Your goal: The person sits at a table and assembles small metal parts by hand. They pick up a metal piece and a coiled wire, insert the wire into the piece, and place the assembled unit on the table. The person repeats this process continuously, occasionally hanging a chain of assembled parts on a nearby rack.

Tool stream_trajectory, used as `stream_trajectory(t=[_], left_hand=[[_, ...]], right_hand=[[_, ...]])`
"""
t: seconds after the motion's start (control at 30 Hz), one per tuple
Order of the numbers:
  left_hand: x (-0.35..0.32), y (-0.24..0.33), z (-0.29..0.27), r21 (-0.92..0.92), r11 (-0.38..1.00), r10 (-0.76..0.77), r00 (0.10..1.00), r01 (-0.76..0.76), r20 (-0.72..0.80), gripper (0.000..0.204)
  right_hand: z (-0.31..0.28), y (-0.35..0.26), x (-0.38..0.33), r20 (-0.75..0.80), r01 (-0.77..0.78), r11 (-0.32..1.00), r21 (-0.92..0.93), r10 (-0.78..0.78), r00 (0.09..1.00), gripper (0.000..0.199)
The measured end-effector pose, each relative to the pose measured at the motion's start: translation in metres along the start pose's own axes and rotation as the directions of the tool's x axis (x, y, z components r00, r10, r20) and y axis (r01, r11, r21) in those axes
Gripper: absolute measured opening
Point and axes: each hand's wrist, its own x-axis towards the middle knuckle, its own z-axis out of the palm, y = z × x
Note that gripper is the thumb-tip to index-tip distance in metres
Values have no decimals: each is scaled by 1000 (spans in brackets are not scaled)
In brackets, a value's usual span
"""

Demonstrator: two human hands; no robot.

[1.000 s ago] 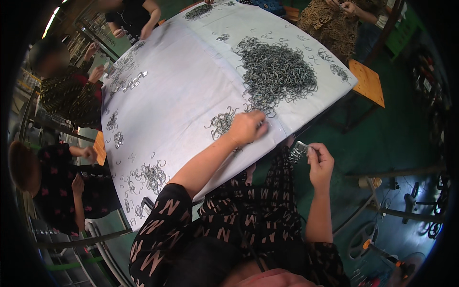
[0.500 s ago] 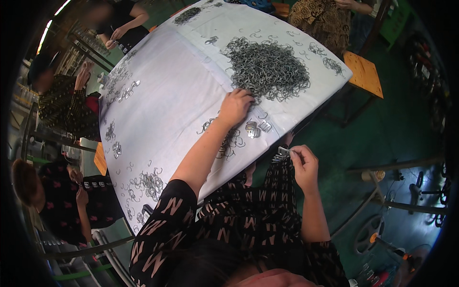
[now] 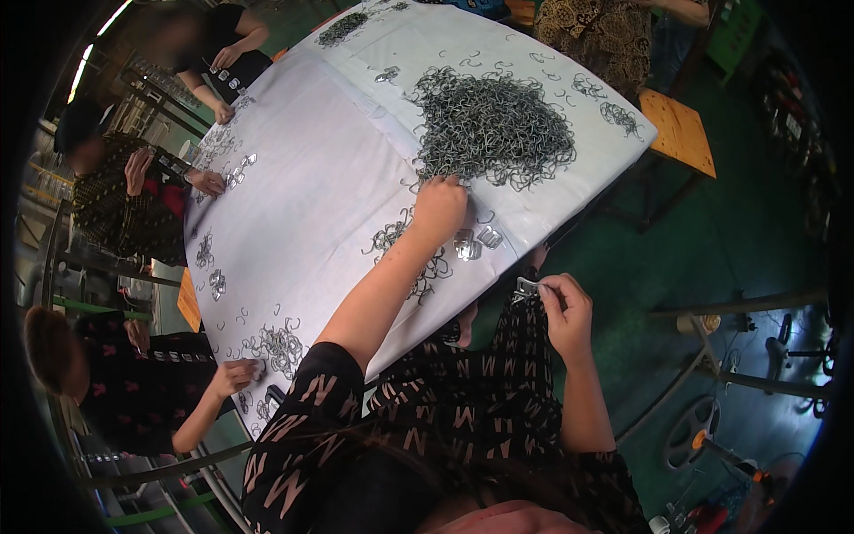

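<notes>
At the near-left edge of a big pile of curved metal wire hooks (image 3: 498,125), my left hand (image 3: 441,210) rests with its fingers curled in. Its fingertips are partly hidden, so what they hold does not show. Off the table's near edge, my right hand (image 3: 567,307) pinches flat metal buckles (image 3: 527,290) between thumb and fingertips, above my lap. Beside my left wrist lie a few shiny metal buckles (image 3: 467,245) on the white-covered table (image 3: 302,160). A smaller scatter of hooks (image 3: 429,274) is partly covered by my left forearm.
Co-workers sit along the left side, one co-worker's hand (image 3: 233,377) at a small hook pile (image 3: 283,349). Another person (image 3: 594,40) is at the far side. A wooden stool (image 3: 678,133) stands by the right corner, and a metal frame (image 3: 738,383) to the right.
My left hand has drawn slightly nearer along the pile's edge, its fingers curling more. My right hand stays nearly still. Co-workers at left have reached onto the table.
</notes>
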Motion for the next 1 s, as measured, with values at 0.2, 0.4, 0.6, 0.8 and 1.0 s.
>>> stream_trajectory(t=[0.2,0.4,0.6,0.8,1.0], left_hand=[[10,8,-2,130,987,84,996,-89,44,10],[-9,-15,-35,-664,672,-304,940,329,157,8],[-78,26,-65,-938,-216,4,961,271,277,6],[-103,56,-66,-993,11,-25,993,118,118,7],[-112,66,-56,-970,-147,-82,975,192,206,8]], right_hand=[[4,-1,1,5,-52,998,22,52,999,5],[13,0,4,3,-66,998,-5,66,998,5],[25,-3,4,41,-74,997,8,73,996,5],[31,-10,4,59,-36,999,11,36,998,6],[34,-11,2,115,0,1000,-2,0,993,7]])
